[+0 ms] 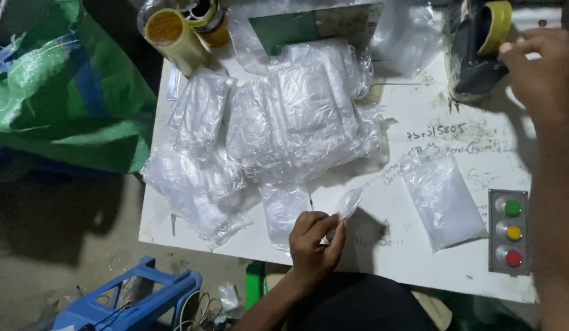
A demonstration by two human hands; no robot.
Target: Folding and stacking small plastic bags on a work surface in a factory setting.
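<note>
Left hand (315, 242) pinching a small clear bag (349, 203) at the table's (382, 245) near edge.

The right hand (539, 67) is reaching up to the tape dispenser (474, 46) at the far right corner, fingers curling onto its yellow roll. Bags (278, 129) are lying heaped mid-table, one flat bag (442, 199) sitting beside a three-button panel (510, 232). Tape rolls (174, 30) are standing beyond the heap.

Green woven sack (57, 92) left of table; three-button panel (509, 232) on its right edge; blue crate (137, 300) below.
</note>
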